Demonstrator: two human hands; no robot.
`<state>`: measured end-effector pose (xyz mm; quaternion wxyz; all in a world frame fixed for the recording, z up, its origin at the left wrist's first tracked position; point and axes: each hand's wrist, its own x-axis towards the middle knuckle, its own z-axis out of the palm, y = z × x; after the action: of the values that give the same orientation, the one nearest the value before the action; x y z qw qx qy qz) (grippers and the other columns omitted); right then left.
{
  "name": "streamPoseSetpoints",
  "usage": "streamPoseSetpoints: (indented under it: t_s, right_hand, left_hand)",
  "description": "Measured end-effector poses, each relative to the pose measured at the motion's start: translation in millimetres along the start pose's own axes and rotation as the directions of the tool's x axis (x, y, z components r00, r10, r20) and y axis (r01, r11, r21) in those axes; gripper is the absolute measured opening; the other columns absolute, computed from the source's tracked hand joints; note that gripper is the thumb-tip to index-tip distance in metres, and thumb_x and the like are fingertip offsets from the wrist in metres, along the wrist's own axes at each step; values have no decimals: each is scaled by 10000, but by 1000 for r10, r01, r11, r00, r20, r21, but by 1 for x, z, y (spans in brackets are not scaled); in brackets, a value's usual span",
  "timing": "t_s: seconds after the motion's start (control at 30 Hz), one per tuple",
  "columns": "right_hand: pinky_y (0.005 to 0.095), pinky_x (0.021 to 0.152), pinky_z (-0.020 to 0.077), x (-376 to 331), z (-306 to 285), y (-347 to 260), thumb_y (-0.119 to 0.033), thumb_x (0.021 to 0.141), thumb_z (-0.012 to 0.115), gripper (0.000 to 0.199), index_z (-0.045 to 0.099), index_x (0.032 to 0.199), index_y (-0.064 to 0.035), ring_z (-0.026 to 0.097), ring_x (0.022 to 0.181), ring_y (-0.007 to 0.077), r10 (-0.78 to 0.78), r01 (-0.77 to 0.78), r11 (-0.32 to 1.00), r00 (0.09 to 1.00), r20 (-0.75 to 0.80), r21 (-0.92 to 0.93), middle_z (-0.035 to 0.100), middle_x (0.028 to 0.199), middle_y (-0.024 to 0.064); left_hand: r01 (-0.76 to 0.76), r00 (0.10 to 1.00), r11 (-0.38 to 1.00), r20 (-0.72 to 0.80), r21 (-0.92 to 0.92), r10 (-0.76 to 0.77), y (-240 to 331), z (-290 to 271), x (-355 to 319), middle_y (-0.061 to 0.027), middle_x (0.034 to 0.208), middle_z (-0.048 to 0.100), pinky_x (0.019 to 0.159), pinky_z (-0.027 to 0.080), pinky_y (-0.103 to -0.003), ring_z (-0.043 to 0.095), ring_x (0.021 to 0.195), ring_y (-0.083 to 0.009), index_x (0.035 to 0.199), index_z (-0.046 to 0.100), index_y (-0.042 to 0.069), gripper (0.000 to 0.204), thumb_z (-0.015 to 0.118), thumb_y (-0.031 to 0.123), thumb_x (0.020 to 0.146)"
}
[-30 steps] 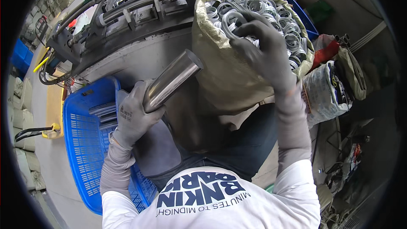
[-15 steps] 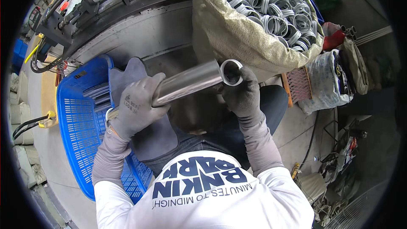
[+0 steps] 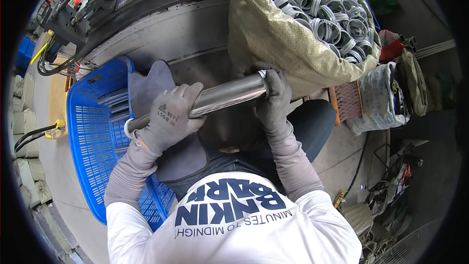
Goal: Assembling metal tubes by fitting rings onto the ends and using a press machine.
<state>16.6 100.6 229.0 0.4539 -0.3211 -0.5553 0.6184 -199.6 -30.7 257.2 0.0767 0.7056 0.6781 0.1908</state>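
Observation:
A shiny metal tube [image 3: 229, 95] lies slantwise across my lap, its right end higher than its left. My gloved left hand [image 3: 177, 112] is closed round the tube left of its middle. A pale ring [image 3: 128, 129] encircles the left end. At the right end another pale ring [image 3: 264, 79] sits against the tube's mouth, and the fingers of my gloved right hand [image 3: 274, 100] are wrapped round it. That hand hides most of this ring, so I cannot tell how far it is seated.
A large woven sack [image 3: 273, 51] full of grey rings stands ahead right. At my left is a blue plastic basket [image 3: 88, 156] with several metal tubes [image 3: 115, 105]. Dark machinery [image 3: 117, 14] lines the far left. A reddish woven seat [image 3: 347, 101] and a plastic bag [image 3: 378, 100] lie right.
The ring in my right hand, earlier facing open beside the tube's right end, is now turned against that end. The tube has shifted slightly right, and its left-end ring shows more clearly.

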Motion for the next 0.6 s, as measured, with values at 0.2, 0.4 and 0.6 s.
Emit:
streamPoseSetpoints:
  t_s: [0.2, 0.4, 0.6]
  right_hand:
    - [325, 892, 539, 4, 3, 7, -214, 1088, 524, 339, 672, 1253, 42, 700, 953, 197, -36, 33, 999, 996, -82, -34, 744, 1076, 147]
    - [293, 844, 503, 0, 5, 16, -202, 1092, 551, 308, 676, 1237, 40, 616, 908, 136, -142, 111, 972, 980, -141, -206, 685, 1012, 74]
    - [316, 897, 522, 14, -11, -13, -210, 1088, 614, 348, 652, 1281, 77, 654, 1009, 188, -10, -1, 989, 997, -75, -150, 714, 1070, 118]
  left_hand:
    - [-21, 1000, 1000, 6, -5, 21, -3, 1, 9, -155, 973, 691, 806, 523, -473, 691, 924, -364, 1262, 638, 46, 635, 829, 180, 672]
    - [-9, 998, 1000, 66, 30, 7, 6, 0, 10, -163, 983, 681, 819, 517, -481, 678, 927, -377, 1281, 621, 38, 637, 822, 183, 695]
    - [22, 996, 997, 84, -76, -16, 13, -26, 14, -205, 1076, 686, 871, 520, -494, 669, 996, -417, 1358, 580, 25, 668, 790, 210, 752]
